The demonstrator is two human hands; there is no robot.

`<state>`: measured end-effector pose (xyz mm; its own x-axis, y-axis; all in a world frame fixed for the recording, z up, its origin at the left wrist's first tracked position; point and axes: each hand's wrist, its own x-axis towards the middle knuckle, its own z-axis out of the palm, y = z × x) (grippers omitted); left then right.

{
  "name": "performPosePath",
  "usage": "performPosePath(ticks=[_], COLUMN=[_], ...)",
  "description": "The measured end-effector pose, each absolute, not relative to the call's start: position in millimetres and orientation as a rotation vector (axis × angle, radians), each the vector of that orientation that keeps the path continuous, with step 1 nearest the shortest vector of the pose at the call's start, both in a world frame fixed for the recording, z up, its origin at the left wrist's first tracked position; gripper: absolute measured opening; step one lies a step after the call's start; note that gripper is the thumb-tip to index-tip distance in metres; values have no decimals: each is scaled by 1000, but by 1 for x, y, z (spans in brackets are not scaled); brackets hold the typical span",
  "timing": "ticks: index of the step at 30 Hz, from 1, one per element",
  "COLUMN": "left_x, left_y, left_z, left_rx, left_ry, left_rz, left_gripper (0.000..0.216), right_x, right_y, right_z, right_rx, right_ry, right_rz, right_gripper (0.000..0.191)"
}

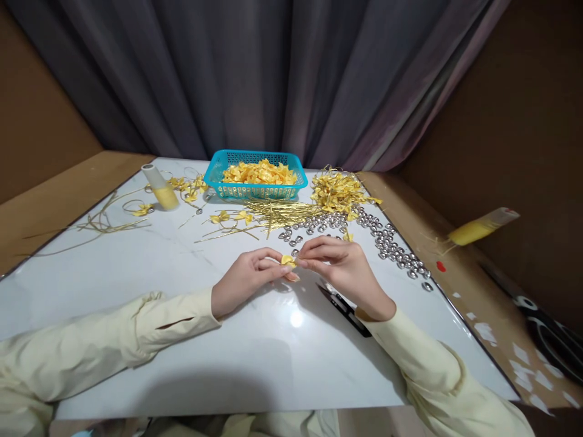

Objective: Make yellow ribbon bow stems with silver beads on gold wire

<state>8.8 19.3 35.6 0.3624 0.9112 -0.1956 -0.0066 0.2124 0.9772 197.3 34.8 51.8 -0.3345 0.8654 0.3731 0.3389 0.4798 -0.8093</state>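
A small yellow ribbon bow is pinched between the thumb and fingers of my left hand, just above the white tabletop. My right hand has its thumb and forefinger pressed together at the bow's right edge. Whatever lies between those right fingertips is too small to make out. Under my right wrist lie black tweezers, partly covered by the hand. Silver oval beads are scattered just beyond my fingers.
A blue basket of yellow bows stands at the back, near gold wire sticks and a heap of wired bows. A glue bottle is left; another bottle lies right, with scissors and paper scraps.
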Motion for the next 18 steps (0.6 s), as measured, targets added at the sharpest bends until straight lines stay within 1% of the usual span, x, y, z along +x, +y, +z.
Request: performPosePath(ticks=[10, 18], left_x=[8, 6], left_y=[21, 22], left_z=[34, 29], left_rx=[1252, 1291], left_ry=[981, 944], left_rz=[768, 742], left_gripper=[24, 23], right_x=[199, 197], right_y=[34, 34], right_z=[53, 55], right_rx=[-994, -979], right_ry=[-1901, -1933], right_rz=[921, 928], right_gripper=[9, 9])
